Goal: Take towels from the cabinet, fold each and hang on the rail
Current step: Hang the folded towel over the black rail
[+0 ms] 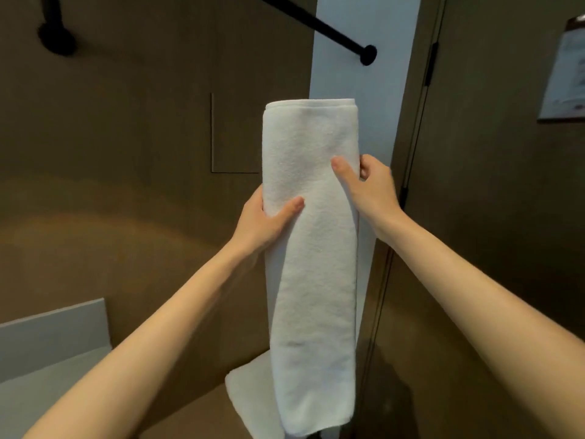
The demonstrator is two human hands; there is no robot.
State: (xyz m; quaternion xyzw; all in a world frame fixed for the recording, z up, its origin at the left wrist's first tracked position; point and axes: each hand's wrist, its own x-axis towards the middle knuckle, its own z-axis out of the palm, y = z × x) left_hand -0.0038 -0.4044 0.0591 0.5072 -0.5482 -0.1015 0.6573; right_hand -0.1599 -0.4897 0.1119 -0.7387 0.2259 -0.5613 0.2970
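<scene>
A white towel (pixel 313 248), folded into a long narrow strip, hangs upright in front of me with its folded top edge level. My left hand (pixel 264 221) grips its left edge, thumb across the front. My right hand (pixel 368 188) holds the right edge a little higher, thumb on the front and fingers behind. The towel's lower end hangs free near the bottom of the view. A black rail (pixel 319 25) runs diagonally above, ending in a round mount (pixel 368 54) on a pale wall strip. The towel is below the rail and apart from it.
Brown walls surround me, with a rectangular panel outline (pixel 234 134) at centre left. A black fitting (pixel 57 36) sits at the upper left. A door edge (pixel 421 122) and a framed notice (pixel 566 74) are on the right. A grey ledge (pixel 53 331) lies lower left.
</scene>
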